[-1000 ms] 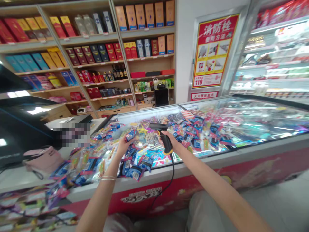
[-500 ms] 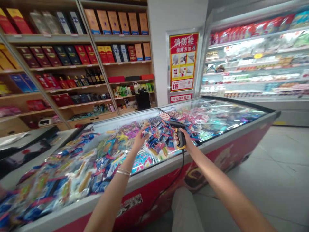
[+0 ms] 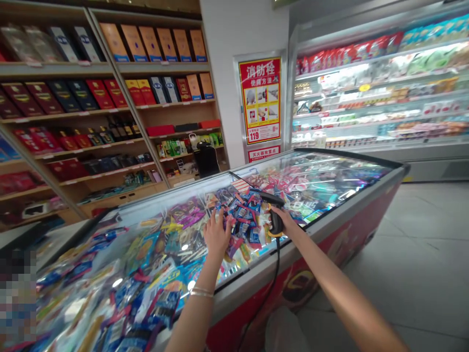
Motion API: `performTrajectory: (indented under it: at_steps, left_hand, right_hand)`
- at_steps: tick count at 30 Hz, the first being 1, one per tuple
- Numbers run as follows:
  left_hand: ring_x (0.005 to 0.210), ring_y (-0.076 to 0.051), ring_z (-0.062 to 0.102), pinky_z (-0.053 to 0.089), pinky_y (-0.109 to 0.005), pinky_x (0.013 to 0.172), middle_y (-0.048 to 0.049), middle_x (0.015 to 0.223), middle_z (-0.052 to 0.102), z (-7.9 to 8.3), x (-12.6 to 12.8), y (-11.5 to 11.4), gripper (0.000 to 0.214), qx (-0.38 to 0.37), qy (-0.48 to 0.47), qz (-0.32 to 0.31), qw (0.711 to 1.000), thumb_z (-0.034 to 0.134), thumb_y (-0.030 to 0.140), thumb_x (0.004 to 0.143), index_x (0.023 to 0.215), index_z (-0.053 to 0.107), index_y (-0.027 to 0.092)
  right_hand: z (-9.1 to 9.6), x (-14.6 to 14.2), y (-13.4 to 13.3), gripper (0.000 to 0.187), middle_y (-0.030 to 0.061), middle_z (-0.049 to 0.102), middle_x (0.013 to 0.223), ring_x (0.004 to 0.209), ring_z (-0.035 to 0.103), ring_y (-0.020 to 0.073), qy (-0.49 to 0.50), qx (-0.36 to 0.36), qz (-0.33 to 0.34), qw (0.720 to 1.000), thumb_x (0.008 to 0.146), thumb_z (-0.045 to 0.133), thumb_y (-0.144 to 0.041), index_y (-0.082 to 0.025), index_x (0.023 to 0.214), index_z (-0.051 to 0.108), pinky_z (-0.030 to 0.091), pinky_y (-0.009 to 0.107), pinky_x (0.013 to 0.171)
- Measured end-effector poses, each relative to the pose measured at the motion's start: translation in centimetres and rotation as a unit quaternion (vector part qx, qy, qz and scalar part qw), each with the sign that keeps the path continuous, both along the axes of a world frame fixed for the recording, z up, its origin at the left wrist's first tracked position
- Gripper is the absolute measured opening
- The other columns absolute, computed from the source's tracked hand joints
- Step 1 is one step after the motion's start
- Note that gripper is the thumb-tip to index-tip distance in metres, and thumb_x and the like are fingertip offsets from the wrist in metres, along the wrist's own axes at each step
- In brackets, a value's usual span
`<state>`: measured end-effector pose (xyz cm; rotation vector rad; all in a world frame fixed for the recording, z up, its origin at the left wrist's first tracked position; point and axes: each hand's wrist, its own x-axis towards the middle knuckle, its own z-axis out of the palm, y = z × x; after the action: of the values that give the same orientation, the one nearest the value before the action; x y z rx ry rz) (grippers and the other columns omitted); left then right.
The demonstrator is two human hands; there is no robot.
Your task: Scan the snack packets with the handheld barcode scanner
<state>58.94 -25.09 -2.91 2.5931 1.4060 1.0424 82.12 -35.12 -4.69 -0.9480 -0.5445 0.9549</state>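
Note:
My right hand (image 3: pixel 286 221) is wrapped round the handle of a black and yellow barcode scanner (image 3: pixel 277 226). The scanner's head points left above the freezer, and its cable hangs down over the front edge. Fingers apart and palm down, my left hand (image 3: pixel 217 235) is over the wrapped ice creams, at the left side of a heap of blue and pink packets (image 3: pixel 246 212). Whether its fingertips touch the packets I cannot tell. A bracelet (image 3: pixel 201 292) circles my left wrist.
The long chest freezer (image 3: pixel 234 287) has a raised grey rim and a red front. More packets (image 3: pixel 132 303) fill its near left end. Behind stand shelves of boxes (image 3: pixel 146 44) and a black chair-like object (image 3: pixel 205 160). A lit refrigerated display (image 3: pixel 366 105) is at right.
My left hand has turned palm down, its fingers more spread over the packets. The right hand keeps the scanner in nearly the same place. The view has shifted right.

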Motion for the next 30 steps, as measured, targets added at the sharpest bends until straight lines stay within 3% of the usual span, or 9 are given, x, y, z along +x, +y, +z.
performTrajectory:
  at_steps: [4, 13, 16, 19, 23, 27, 30]
  left_hand:
    - [0.116, -0.035, 0.053, 0.041, -0.047, 0.094, -0.0191, 0.130, 0.055, -0.5, 0.3, 0.1, 0.061, -0.074, -0.018, 0.060, 0.995, 0.027, 0.054, 0.092, 0.132, 0.052, 0.016]
    - [0.112, -0.035, 0.056, 0.035, -0.052, 0.099, -0.0214, 0.117, 0.063, -0.6, 0.3, 0.2, 0.066, -0.114, -0.026, 0.012, 0.993, 0.025, 0.055, 0.093, 0.137, 0.045, 0.011]
    - [0.111, -0.034, 0.057, 0.025, -0.058, 0.105, -0.0203, 0.115, 0.065, 0.0, 0.2, -0.5, 0.061, -0.093, -0.003, 0.001, 0.996, 0.029, 0.051, 0.093, 0.140, 0.042, 0.014]
    - [0.120, -0.037, 0.050, 0.016, -0.061, 0.108, -0.0210, 0.129, 0.057, 1.4, -1.1, -0.8, 0.056, -0.044, 0.009, -0.005, 0.999, 0.038, 0.048, 0.091, 0.136, 0.047, 0.016]
    - [0.124, -0.035, 0.046, 0.018, -0.057, 0.110, -0.0196, 0.134, 0.053, 3.9, -5.9, 0.0, 0.046, -0.001, 0.010, 0.009, 1.000, 0.039, 0.040, 0.092, 0.127, 0.057, 0.016]
    - [0.118, -0.031, 0.051, 0.033, -0.047, 0.103, -0.0162, 0.130, 0.056, 5.5, -13.7, 1.4, 0.038, 0.000, 0.054, 0.079, 0.995, 0.042, 0.032, 0.090, 0.119, 0.061, 0.016]
    - [0.112, -0.030, 0.055, 0.041, -0.041, 0.095, -0.0152, 0.127, 0.058, 5.5, -20.2, 2.3, 0.036, -0.024, 0.087, 0.148, 0.985, 0.043, 0.026, 0.088, 0.117, 0.061, 0.017]
  right_hand:
    - [0.4, -0.2, -0.4, 0.023, 0.0023, 0.061, 0.055, 0.042, 0.053, 0.0134, 0.014, -0.005, 0.029, 0.999, 0.071, 0.070, -0.036, -0.016, 0.080, 0.062, 0.048, 0.027, 0.042]
    - [-0.2, -0.5, -0.9, 0.023, 0.0002, 0.051, 0.050, 0.039, 0.046, 0.0097, -0.006, -0.030, 0.070, 0.997, 0.070, 0.061, -0.038, -0.017, 0.064, 0.054, 0.041, 0.022, 0.038]
    - [0.5, -1.5, -1.2, 0.023, -0.0001, 0.053, 0.052, 0.039, 0.047, 0.0095, -0.024, -0.026, 0.040, 0.999, 0.067, 0.068, -0.036, -0.017, 0.064, 0.054, 0.042, 0.022, 0.038]
    - [1.6, -3.0, -1.8, 0.018, 0.0012, 0.057, 0.056, 0.040, 0.050, 0.0106, -0.020, -0.034, 0.040, 0.998, 0.066, 0.071, -0.030, -0.017, 0.069, 0.058, 0.043, 0.022, 0.037]
    - [2.9, -5.9, -2.5, 0.015, 0.0038, 0.061, 0.058, 0.040, 0.051, 0.0118, -0.050, -0.062, 0.082, 0.993, 0.068, 0.070, -0.029, -0.017, 0.070, 0.061, 0.042, 0.023, 0.035]
    - [4.1, -10.5, -1.6, 0.017, 0.0039, 0.062, 0.059, 0.039, 0.052, 0.0114, -0.089, -0.052, 0.134, 0.986, 0.067, 0.070, -0.030, -0.016, 0.071, 0.061, 0.042, 0.022, 0.035]
    - [4.5, -14.7, 0.1, 0.018, 0.0029, 0.061, 0.058, 0.039, 0.051, 0.0108, -0.085, -0.037, 0.162, 0.983, 0.069, 0.069, -0.031, -0.016, 0.071, 0.060, 0.042, 0.021, 0.035]
